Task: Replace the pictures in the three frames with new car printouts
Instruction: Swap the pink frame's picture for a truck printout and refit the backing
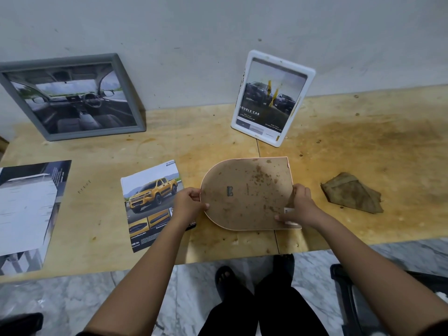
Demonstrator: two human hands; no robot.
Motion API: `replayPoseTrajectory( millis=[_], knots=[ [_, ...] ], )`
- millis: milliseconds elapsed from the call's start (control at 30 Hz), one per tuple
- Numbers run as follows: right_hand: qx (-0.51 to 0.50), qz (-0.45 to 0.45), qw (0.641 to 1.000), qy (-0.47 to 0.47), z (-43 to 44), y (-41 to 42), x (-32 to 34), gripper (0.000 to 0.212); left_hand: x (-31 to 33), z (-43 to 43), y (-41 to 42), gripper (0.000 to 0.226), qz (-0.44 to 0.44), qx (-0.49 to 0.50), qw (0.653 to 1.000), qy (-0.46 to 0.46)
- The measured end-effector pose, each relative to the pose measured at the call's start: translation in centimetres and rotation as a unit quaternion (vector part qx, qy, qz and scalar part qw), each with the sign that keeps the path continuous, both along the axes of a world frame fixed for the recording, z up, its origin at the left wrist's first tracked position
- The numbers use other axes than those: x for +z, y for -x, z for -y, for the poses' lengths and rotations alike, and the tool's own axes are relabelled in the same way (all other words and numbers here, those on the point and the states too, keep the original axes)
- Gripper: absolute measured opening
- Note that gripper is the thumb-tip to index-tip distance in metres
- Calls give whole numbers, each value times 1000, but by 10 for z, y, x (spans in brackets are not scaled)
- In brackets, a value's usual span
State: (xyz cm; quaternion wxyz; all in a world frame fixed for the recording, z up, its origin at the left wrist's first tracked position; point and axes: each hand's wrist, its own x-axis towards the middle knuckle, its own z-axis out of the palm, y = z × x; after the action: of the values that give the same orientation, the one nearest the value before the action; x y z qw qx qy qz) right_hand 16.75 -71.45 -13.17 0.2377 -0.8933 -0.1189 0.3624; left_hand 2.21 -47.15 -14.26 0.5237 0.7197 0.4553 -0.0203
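Plywood, pale and stained, is forming the work table [363, 132]. At its far left edge, a large grey-and-white paper printout [26, 207] is lying flat and unused. Behind it, a grey rectangular frame [97, 131] is leaning against the wall and displaying a car-interior picture. Nearer the centre, a glossy printout of a yellow pickup truck [150, 204] is lying face up, partly under the left forearm and just beside the item in hand. The left hand [188, 203] is gripping the curved edge of a pink-rimmed, arch-shaped frame [247, 192], thumb on top and fingers curling beneath. This frame is lying face down at the front centre of the table, exposing a spotted brown fibreboard backing with a small metal hanger [229, 191]. Behind it, a white rounded-corner frame [298, 105] is standing against the wall and showing a double-cab picture. The right hand [300, 207] is clamping the frame's straight lower corner, fingers pressing on the backing. A crumpled brown cloth [351, 192] is lying well apart to the right. Progress assessment: both upright frames are carrying car pictures and are probably finished, though old and new prints cannot be told apart. The arch-shaped frame is remaining; its backing is not yet removed, and the truck printout is probably awaiting insertion.
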Motion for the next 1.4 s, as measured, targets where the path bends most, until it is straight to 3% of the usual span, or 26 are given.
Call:
replayPoseTrajectory(
  millis=[200, 267, 300, 367, 433, 500, 700, 767, 833, 900, 933, 1000, 1100, 1233, 1400],
  knots=[
    [-34, 0, 998, 55, -10, -5, -1, 99, 0, -4, -18, 32, -88, -85, 989, -81],
    [30, 54, 991, 115, -16, -10, 6, 99, 4, -2, -28, 30, -104, -151, 969, -163],
    [83, 126, 980, 128, -21, -17, 10, 99, 6, -2, -39, 33, -84, -190, 953, -222],
    [206, 211, 949, 115, -33, -23, 13, 111, 7, 5, -54, 47, -51, -307, 905, -290],
    [299, 151, 935, 116, -46, -22, 11, 121, 9, 14, -60, 66, -120, -441, 850, -260],
    [329, 72, 931, 139, -52, -18, 9, 122, 11, 19, -59, 86, -216, -506, 809, -206],
    [336, 55, 928, 150, -53, -24, -1, 128, 9, 17, -57, 108, -246, -526, 791, -192],
    [342, 58, 927, 146, -52, -22, 4, 125, 10, 13, -52, 109, -217, -520, 808, -175],
    [331, 58, 935, 115, -47, -24, 11, 112, 11, 7, -43, 99, -147, -474, 856, -145],
    [256, 81, 963, 35, -40, -27, 16, 89, 7, 2, -28, 71, -44, -339, 924, -172],
    [193, 106, 975, 5, -36, -27, 19, 77, 6, 1, -21, 54, -8, -270, 937, -223],
    [92, 158, 983, 25, -28, -24, 21, 60, 2, 5, -12, 33, -6, -200, 937, -288],
    [39, 174, 980, 88, -27, -10, 13, 61, -2, 22, -13, 42, -58, -171, 954, -239],
    [-128, 93, 985, 65, -34, 1, 8, 62, -2, 40, -20, 40, -89, -97, 968, -214],
    [-136, 108, 984, 46, -30, 9, 10, 57, 7, 47, -23, 33, -96, 11, 979, -179]
  ],
)
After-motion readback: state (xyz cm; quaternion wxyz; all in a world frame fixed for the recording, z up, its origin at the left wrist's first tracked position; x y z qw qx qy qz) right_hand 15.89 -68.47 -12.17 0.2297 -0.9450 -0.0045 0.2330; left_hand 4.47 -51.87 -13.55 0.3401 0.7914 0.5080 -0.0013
